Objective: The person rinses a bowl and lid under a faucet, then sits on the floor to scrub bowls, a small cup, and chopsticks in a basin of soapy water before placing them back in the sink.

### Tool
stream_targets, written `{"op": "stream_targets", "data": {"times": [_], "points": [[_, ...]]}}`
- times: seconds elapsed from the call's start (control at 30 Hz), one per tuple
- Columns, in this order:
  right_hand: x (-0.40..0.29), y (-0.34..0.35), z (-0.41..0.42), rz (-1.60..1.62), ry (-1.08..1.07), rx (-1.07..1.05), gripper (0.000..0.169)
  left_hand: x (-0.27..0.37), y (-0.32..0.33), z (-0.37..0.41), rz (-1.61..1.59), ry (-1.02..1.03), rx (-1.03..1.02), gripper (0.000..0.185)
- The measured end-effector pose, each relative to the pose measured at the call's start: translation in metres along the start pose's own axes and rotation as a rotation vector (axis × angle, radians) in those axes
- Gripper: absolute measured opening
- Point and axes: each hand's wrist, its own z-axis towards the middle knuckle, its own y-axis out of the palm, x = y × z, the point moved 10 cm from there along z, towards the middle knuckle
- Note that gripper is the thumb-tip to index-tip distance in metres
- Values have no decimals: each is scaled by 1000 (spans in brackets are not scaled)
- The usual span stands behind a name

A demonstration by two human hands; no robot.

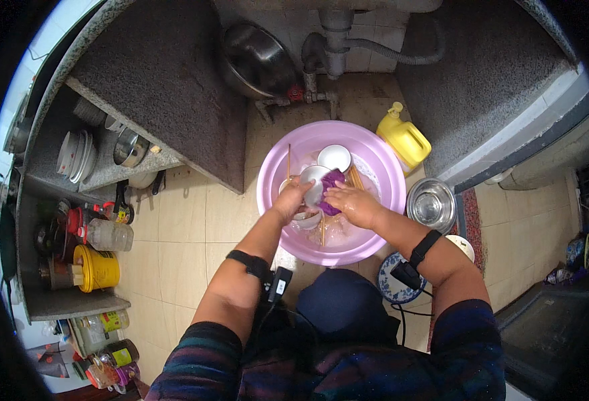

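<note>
My left hand grips a white bowl, tilted on its side above soapy water. A purple cloth is in my right hand, which presses it against the bowl with fingers spread over it. Both hands are inside a large pink plastic basin on the floor. Behind the held bowl sits another white bowl, and a further bowl lies partly under my left hand. Wooden chopsticks stick out of the water at the right, with single ones elsewhere in the basin.
A yellow detergent jug and a stainless steel bowl stand right of the basin. A blue-patterned plate lies near my right forearm. Drain pipes and a leaning steel basin are behind. Left shelves hold dishes, bottles and a yellow bucket.
</note>
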Motion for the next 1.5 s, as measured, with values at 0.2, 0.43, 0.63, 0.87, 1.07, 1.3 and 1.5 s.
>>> {"op": "stream_targets", "data": {"times": [0.2,0.43,0.63,0.87,1.07,1.3,1.5], "points": [[-25,-3,18,306,157,11,41,-11,-22,12,41,333,289,47],[-10,34,7,-74,-162,-207,48,-33,-34,28,279,222,188,41],[15,19,6,-342,-91,-91,40,-36,-22,10,319,-86,105,46],[84,20,-5,-44,547,-157,44,-56,-32,14,362,-142,102,40],[103,48,-4,683,541,104,37,-47,-6,15,226,-166,17,41],[48,12,30,-5,297,-144,26,-42,0,33,730,49,-77,42],[48,86,4,-199,235,-356,14,-47,47,19,1173,582,-138,63]]}}
